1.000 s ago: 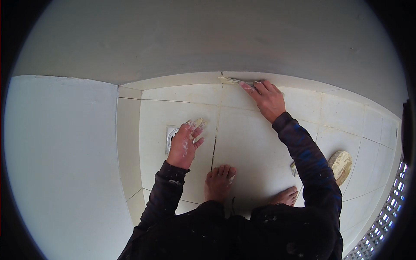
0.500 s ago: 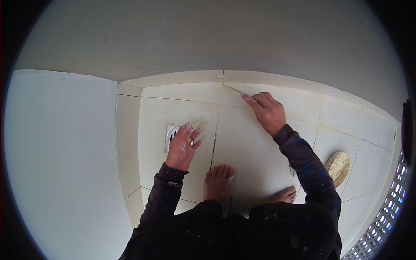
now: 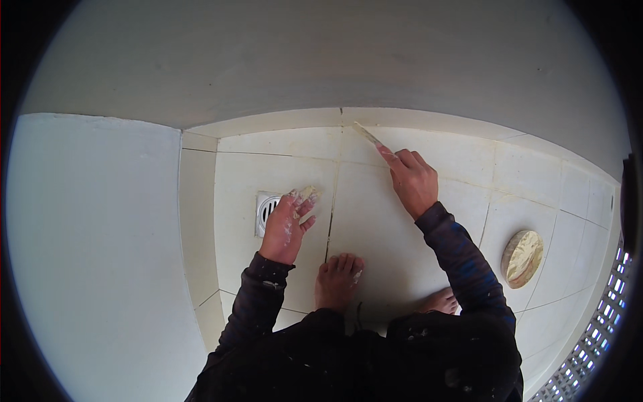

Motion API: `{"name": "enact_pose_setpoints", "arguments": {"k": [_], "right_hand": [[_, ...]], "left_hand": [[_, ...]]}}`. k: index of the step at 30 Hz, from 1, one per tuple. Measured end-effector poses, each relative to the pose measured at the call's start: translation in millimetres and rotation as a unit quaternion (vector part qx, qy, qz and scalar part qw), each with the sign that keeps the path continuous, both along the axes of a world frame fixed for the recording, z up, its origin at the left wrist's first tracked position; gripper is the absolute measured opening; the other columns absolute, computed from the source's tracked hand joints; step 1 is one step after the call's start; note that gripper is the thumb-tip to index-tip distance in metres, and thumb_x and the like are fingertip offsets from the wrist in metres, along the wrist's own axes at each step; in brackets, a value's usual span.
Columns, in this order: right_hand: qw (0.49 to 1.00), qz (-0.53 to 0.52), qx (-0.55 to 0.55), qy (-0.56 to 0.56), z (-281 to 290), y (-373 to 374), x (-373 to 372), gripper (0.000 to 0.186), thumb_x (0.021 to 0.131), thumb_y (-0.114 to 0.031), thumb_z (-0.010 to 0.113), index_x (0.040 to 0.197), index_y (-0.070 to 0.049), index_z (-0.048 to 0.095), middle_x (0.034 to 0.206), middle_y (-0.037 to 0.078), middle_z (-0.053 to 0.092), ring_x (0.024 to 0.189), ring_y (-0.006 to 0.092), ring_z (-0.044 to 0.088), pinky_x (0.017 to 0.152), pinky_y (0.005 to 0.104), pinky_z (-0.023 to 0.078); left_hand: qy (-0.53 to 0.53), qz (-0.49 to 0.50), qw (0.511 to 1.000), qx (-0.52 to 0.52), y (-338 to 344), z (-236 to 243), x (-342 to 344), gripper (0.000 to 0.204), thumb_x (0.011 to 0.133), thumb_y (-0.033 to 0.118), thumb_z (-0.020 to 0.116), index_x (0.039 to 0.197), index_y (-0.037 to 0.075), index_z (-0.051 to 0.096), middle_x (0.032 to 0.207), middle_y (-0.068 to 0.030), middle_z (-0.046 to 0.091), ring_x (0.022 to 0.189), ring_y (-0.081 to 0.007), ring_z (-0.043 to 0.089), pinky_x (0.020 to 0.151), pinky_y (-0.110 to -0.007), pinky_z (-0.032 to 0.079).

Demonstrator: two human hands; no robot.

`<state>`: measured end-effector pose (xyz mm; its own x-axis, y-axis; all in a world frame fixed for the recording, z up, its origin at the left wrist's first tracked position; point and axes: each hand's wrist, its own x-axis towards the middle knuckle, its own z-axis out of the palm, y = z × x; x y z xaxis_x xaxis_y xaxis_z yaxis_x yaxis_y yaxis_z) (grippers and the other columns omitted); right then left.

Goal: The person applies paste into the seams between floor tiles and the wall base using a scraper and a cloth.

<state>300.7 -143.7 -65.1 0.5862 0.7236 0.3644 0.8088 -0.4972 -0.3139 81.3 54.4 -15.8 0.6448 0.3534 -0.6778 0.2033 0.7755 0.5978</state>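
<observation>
My right hand [image 3: 414, 179] is closed around a thin, flat putty knife [image 3: 366, 134]. Its blade points up and left, with the tip at the tiled skirting [image 3: 402, 119] near a dark vertical joint. Farther left and lower, my left hand [image 3: 282, 231], smeared with white, has curled fingers around a lump of pale cream paste [image 3: 307, 193]. That hand hovers beside a square metal floor drain [image 3: 266, 209] and partly covers it. Cream smears mark some joints of the white floor tiles [image 3: 395, 234].
A shallow round container of cream paste [image 3: 522, 260] rests on the floor at the right. A grey wall [image 3: 321, 53] rises ahead, and a white wall [image 3: 94, 248] stands at the left. Openwork blocks [image 3: 596, 335] line the far right. My bare feet [image 3: 340, 281] are on the tiles.
The putty knife's tip has moved slightly right and up from the floor edge at the joint, onto the skirting. My left hand has barely moved.
</observation>
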Motion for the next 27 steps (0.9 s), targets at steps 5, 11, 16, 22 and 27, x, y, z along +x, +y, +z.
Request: {"name": "enact_pose_setpoints", "arguments": {"k": [5, 11, 16, 22, 27], "right_hand": [[0.997, 0.063, 0.025, -0.022, 3, 21, 20, 0.056, 0.081, -0.002, 0.064, 0.133, -0.023, 0.067, 0.084, -0.001, 0.058, 0.078, 0.0169, 0.061, 0.056, 0.0342, 0.054], [0.999, 0.041, 0.019, -0.013, 2, 12, 26, 0.055, 0.081, -0.001, 0.064, 0.132, -0.021, 0.069, 0.083, -0.001, 0.06, 0.075, 0.0176, 0.061, 0.056, 0.0339, 0.054], [0.995, 0.081, 0.044, -0.027, 10, 10, 26, 0.054, 0.08, -0.001, 0.065, 0.13, -0.021, 0.07, 0.08, -0.001, 0.06, 0.073, 0.0181, 0.061, 0.058, 0.034, 0.055], [0.997, 0.072, 0.013, -0.017, 19, 28, 33, 0.053, 0.081, 0.0, 0.065, 0.13, -0.021, 0.07, 0.081, 0.0, 0.062, 0.073, 0.0188, 0.062, 0.059, 0.0344, 0.055], [0.998, 0.055, 0.029, -0.006, 10, 0, 35, 0.053, 0.081, -0.001, 0.065, 0.13, -0.021, 0.07, 0.081, 0.0, 0.064, 0.076, 0.0192, 0.063, 0.059, 0.0345, 0.056]], "left_hand": [[0.001, -0.006, 1.0, -0.002, 0, -4, -3, 0.025, 0.105, 0.038, 0.053, 0.121, 0.019, 0.056, 0.135, -0.0029, 0.059, 0.129, -0.0246, 0.053, 0.101, -0.042, 0.044], [0.008, 0.005, 1.0, 0.002, -3, 5, 0, 0.024, 0.105, 0.038, 0.052, 0.118, 0.019, 0.057, 0.135, -0.0023, 0.059, 0.13, -0.0239, 0.052, 0.101, -0.041, 0.043], [0.004, 0.001, 1.0, 0.0, 0, -2, -11, 0.023, 0.105, 0.039, 0.052, 0.116, 0.02, 0.058, 0.134, -0.0017, 0.059, 0.13, -0.0239, 0.052, 0.101, -0.042, 0.042], [0.016, 0.002, 1.0, -0.001, -1, -2, -15, 0.023, 0.105, 0.039, 0.052, 0.117, 0.02, 0.057, 0.136, -0.0018, 0.059, 0.129, -0.0239, 0.053, 0.101, -0.042, 0.042], [0.007, 0.0, 1.0, 0.012, -3, 7, -12, 0.025, 0.105, 0.038, 0.052, 0.121, 0.019, 0.056, 0.134, -0.0024, 0.059, 0.129, -0.0232, 0.053, 0.101, -0.042, 0.041]]}}
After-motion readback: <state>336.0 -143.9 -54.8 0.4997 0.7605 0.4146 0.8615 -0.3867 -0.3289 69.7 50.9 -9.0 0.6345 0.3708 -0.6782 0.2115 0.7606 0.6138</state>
